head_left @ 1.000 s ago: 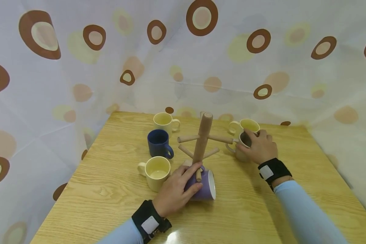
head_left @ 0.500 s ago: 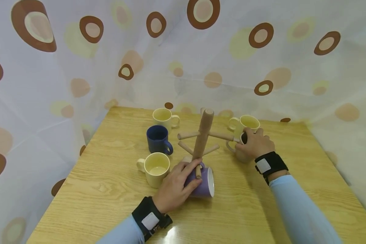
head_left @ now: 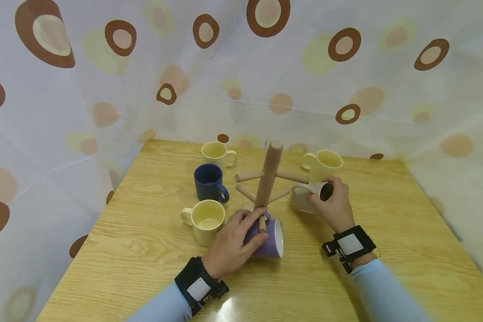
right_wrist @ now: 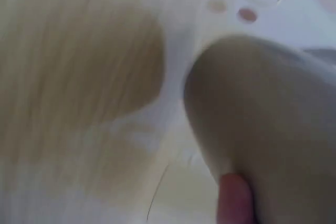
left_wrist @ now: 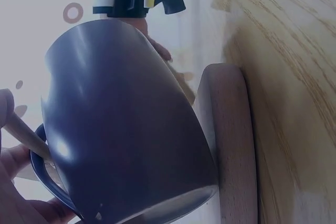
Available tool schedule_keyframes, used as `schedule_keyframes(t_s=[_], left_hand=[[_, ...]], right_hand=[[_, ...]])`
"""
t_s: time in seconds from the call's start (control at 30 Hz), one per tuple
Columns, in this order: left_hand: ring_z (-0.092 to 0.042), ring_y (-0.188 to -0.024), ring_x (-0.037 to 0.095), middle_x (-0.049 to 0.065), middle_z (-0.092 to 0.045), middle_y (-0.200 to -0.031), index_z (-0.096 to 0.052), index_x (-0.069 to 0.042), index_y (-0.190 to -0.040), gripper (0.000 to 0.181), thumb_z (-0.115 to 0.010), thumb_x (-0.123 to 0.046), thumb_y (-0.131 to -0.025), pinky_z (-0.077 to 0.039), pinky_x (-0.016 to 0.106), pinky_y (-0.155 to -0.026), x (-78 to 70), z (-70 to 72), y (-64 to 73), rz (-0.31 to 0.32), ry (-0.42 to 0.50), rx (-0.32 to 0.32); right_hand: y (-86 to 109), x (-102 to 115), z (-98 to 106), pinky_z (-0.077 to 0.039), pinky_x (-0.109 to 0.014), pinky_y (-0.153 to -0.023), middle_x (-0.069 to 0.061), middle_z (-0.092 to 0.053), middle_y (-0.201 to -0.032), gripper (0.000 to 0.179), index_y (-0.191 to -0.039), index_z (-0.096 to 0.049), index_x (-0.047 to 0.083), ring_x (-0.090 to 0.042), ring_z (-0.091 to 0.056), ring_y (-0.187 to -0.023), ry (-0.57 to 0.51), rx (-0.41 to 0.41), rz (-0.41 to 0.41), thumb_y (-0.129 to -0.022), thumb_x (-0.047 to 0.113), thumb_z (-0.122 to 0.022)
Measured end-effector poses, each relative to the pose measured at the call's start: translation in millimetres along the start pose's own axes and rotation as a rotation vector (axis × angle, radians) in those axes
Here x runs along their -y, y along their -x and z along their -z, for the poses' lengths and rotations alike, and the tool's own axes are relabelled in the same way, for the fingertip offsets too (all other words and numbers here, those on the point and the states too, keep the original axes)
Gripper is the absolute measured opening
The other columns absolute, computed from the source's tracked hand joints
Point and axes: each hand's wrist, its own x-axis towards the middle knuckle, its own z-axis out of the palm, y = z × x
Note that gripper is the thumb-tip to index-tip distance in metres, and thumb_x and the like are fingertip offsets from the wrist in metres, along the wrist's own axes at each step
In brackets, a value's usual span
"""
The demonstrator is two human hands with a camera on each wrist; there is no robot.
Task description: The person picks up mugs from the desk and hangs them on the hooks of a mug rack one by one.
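A purple mug (head_left: 267, 243) lies sideways at the mug tree (head_left: 269, 176), its handle round a low front peg. My left hand (head_left: 233, 243) holds the mug from above, with fingers by the handle and peg. In the left wrist view, the peg passes through the mug's handle (left_wrist: 44, 179). My right hand (head_left: 334, 203) grips a pale grey mug (head_left: 303, 199) near its rim. This mug is tilted, its dark mouth to the right and its handle up, just right of the tree's pegs. The right wrist view is blurred, with a finger (right_wrist: 234, 198) against the mug (right_wrist: 262, 119).
Left of the tree stand a front yellow mug (head_left: 206, 221), a navy blue mug (head_left: 209, 185) and a rear yellow mug (head_left: 216, 154). Another yellow mug (head_left: 324, 163) stands behind my right hand. The wooden table (head_left: 124, 241) meets a patterned curtain (head_left: 241, 67) at the back.
My right hand has tipped the grey mug onto its side and shifted it slightly left, turning the wrist. The left hand stays on the purple mug. The head view has tilted down slightly.
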Motion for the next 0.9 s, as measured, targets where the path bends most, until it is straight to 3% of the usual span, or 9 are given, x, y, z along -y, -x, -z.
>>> schedule_keyframes(t_s=[0.2, 0.33, 0.53, 0.9], left_hand=[[-0.049, -0.1, 0.01, 0.003, -0.049, -0.121, -0.032, -0.04, -0.143, 0.051, -0.044, -0.05, -0.095, -0.051, 0.036, -0.08, 0.3, -0.5, 0.8, 0.008, 0.011, 0.008], [-0.05, -0.102, 0.011, 0.004, -0.05, -0.122, -0.032, -0.038, -0.144, 0.051, -0.044, -0.05, -0.095, -0.051, 0.037, -0.082, 0.7, -0.7, 1.6, 0.015, 0.013, 0.008], [-0.05, -0.104, 0.011, 0.004, -0.05, -0.123, -0.031, -0.039, -0.144, 0.051, -0.045, -0.049, -0.095, -0.051, 0.038, -0.084, 1.6, 0.0, 0.9, 0.015, 0.008, 0.0], [-0.05, -0.098, 0.011, 0.004, -0.051, -0.12, -0.033, -0.035, -0.144, 0.052, -0.045, -0.048, -0.096, -0.051, 0.035, -0.079, 1.4, -1.3, -0.2, -0.014, -0.012, -0.007]], right_hand=[[10.3, 21.2, -15.6, -0.037, -0.04, -0.08, -0.02, -0.04, -0.111, 0.052, -0.117, -0.04, 0.0, -0.024, -0.041, -0.099, -0.186, -0.08, 0.028, -0.077, 0.013, -0.072], [21.8, 45.3, -16.9, -0.033, -0.043, -0.085, -0.019, -0.033, -0.115, 0.057, -0.119, -0.038, -0.001, -0.026, -0.032, -0.107, -0.254, -0.088, 0.004, -0.076, 0.011, -0.073], [36.0, 77.7, -16.7, -0.029, -0.043, -0.091, -0.022, -0.033, -0.114, 0.057, -0.117, -0.037, -0.008, -0.026, -0.033, -0.107, -0.32, -0.104, 0.049, -0.074, 0.003, -0.073], [46.5, 80.8, -31.9, -0.029, -0.043, -0.096, -0.019, -0.034, -0.118, 0.055, -0.118, -0.035, -0.01, -0.022, -0.034, -0.11, -0.417, -0.058, 0.027, -0.076, -0.001, -0.07]])
